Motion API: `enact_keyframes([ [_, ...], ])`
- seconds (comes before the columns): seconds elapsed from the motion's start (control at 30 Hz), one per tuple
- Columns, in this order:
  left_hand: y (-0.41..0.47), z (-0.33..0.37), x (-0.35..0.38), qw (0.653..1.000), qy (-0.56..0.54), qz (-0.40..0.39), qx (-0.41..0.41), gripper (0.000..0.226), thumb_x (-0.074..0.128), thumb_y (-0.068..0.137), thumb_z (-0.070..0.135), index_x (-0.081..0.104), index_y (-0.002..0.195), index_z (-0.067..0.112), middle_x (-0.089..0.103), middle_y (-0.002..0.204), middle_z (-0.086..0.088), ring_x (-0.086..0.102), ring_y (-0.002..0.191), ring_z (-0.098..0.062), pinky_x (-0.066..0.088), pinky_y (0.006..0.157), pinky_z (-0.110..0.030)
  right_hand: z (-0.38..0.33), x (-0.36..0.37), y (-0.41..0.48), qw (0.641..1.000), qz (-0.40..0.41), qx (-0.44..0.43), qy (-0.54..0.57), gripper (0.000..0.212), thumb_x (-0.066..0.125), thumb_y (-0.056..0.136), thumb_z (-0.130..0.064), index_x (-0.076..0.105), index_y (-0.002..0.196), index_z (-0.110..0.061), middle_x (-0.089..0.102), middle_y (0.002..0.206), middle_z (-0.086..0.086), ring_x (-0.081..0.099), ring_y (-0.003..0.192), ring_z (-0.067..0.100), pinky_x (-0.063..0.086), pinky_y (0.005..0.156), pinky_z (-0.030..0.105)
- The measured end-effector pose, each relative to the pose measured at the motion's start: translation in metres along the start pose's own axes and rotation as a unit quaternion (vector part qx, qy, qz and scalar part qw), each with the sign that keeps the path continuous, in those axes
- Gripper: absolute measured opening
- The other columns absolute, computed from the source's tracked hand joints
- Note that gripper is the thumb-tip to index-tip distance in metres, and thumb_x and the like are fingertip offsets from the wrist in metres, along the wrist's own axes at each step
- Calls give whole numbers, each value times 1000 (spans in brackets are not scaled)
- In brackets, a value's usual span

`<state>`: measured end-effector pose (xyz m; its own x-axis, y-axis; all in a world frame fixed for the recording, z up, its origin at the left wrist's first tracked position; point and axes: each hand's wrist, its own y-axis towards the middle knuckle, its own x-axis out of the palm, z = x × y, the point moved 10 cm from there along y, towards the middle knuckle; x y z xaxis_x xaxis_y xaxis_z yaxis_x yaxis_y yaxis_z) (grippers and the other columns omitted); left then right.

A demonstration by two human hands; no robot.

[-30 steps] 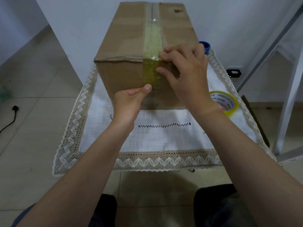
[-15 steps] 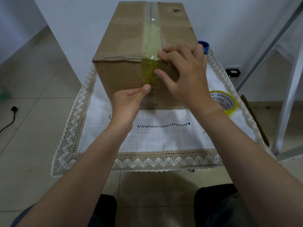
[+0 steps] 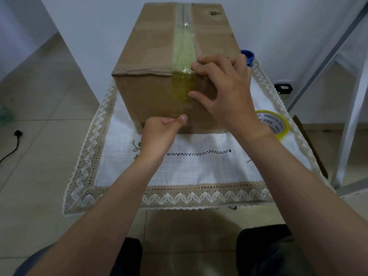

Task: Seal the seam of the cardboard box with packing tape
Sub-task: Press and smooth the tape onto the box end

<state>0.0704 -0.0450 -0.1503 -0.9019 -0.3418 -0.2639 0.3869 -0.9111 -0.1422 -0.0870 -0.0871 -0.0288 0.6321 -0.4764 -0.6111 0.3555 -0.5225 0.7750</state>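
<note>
Left hand (image 3: 159, 134) lower; box (image 3: 155, 56) lengthwise away.

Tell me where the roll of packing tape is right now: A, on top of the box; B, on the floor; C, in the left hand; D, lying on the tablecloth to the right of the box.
D: the roll of packing tape lies on the tablecloth, right of the box.

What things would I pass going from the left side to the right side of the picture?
Black plug on the floor → left hand → right hand → yellow tape roll → small black box with a green light.
</note>
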Motion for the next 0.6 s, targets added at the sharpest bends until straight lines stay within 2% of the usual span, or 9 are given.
enact_keyframes([
  [0.03,-1,7,-2,999,26,8,27,29,74,91,43,75,67,29,75,67,9,67,58,3,45,64,-25,0,0,0,1000,1,-3,-1,45,81,84,-41,72,122,-20,67,130,-4,55,109,33,30,93,33],
  [0.07,-2,14,-4,997,54,18,57,32,74,91,46,77,66,26,73,60,5,63,54,-5,47,66,-29,-1,-1,0,1000,3,-5,0,42,80,86,-40,72,122,-20,67,130,-4,55,109,32,31,93,33],
  [0.17,-13,47,-16,971,126,85,187,27,71,90,50,81,80,26,64,58,13,57,57,-6,48,60,-32,0,-6,0,999,22,-1,23,28,71,96,-33,74,119,-19,69,127,-4,54,107,31,34,94,35],
  [0.23,-32,81,-27,912,176,167,332,20,72,90,45,80,90,26,65,72,8,59,70,-16,48,61,-36,0,-8,-1,999,32,4,32,22,65,100,-26,75,118,-19,69,126,-5,53,105,31,33,93,34],
  [0.3,-48,103,-37,842,215,251,426,24,75,89,42,79,103,23,65,89,-2,58,88,-25,43,75,-29,1,-8,-1,999,36,8,33,21,62,102,-23,75,118,-20,70,125,-6,53,105,31,31,92,32],
  [0.37,-46,114,-43,814,252,297,430,40,75,85,52,73,118,29,66,114,-1,51,114,-25,38,93,-34,1,-8,-1,999,35,11,32,20,62,102,-22,75,118,-21,70,125,-6,54,104,31,29,92,31],
  [0.43,-30,116,-41,814,309,294,395,57,68,82,66,64,131,39,60,137,13,43,134,-17,32,104,-43,1,-7,-1,999,31,14,31,21,63,101,-22,75,118,-20,70,126,-6,54,105,31,29,92,31],
  [0.5,-19,114,-34,813,343,264,389,63,63,80,73,61,135,42,57,142,21,44,140,-16,27,106,-48,0,-7,-1,999,28,15,28,21,64,101,-23,74,119,-20,69,127,-5,54,106,32,30,91,32],
  [0.6,-14,110,-33,798,360,256,409,64,61,80,74,60,136,43,59,141,24,48,137,-14,25,105,-48,-1,-7,-1,999,23,10,23,24,66,99,-25,74,120,-19,69,128,-4,54,106,32,32,92,33],
])
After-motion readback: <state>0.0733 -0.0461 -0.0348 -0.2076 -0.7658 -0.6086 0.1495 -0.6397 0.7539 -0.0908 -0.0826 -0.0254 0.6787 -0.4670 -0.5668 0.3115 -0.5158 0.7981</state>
